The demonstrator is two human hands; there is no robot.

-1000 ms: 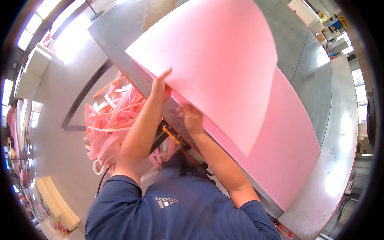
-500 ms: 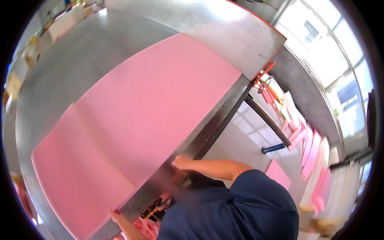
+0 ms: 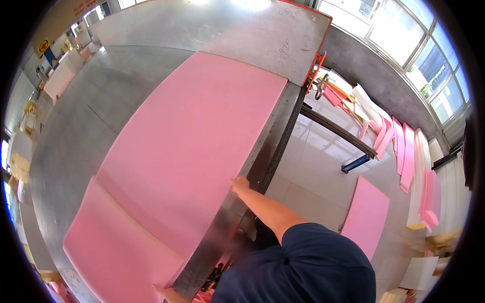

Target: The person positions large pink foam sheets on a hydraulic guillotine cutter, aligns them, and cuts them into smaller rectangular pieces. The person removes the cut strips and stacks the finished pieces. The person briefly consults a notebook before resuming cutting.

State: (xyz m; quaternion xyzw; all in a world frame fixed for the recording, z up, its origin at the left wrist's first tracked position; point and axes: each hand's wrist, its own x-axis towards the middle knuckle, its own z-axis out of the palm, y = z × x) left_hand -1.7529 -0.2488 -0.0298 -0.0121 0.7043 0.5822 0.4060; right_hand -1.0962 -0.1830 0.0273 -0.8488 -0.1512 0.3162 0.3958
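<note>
While the large pink foam sheet (image 3: 197,151) lies flat on the wide metal table (image 3: 101,106), its near edge runs along the table's dark front rim, and a second pink sheet (image 3: 113,255) lies under it and sticks out at the lower left. The right hand (image 3: 239,185) touches the edge of the upper sheet with fingers bent, but whether it grips cannot be told. The left hand (image 3: 169,294) shows only partly at the bottom, near the corner of the lower sheet, its fingers hidden. Beyond the table, more pink boards (image 3: 365,216) and white boards (image 3: 420,151) lie and lean on the tiled floor (image 3: 313,166). The person's dark blue sleeve (image 3: 313,267) covers the space below the rim.
</note>
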